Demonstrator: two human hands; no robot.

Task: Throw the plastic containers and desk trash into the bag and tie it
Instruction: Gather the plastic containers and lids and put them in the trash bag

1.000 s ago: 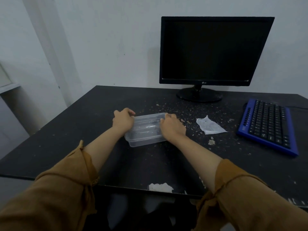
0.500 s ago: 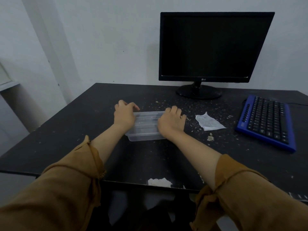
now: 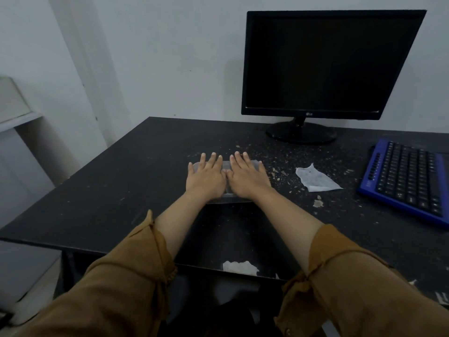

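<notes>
A clear plastic container [image 3: 228, 198] lies on the black desk [image 3: 116, 190], mostly covered by my hands. My left hand [image 3: 206, 177] and my right hand [image 3: 247, 177] rest flat on top of it, side by side, palms down and fingers spread, thumbs touching. Neither hand grips it. A flat white tissue [image 3: 314, 178] lies to the right of the container. A crumpled white tissue [image 3: 239, 267] sits at the desk's front edge. Crumbs and a small scrap [image 3: 317, 203] are scattered over the desk. No bag is clearly in view.
A black monitor [image 3: 328, 64] stands at the back right. A blue keyboard [image 3: 408, 181] lies at the right edge. A pale shelf [image 3: 14, 113] is at the far left, and a dark shape [image 3: 218, 317] sits under the desk.
My hands have moved from gripping the container's two ends to lying flat on its top. The container now sits level on the desk instead of tilted.
</notes>
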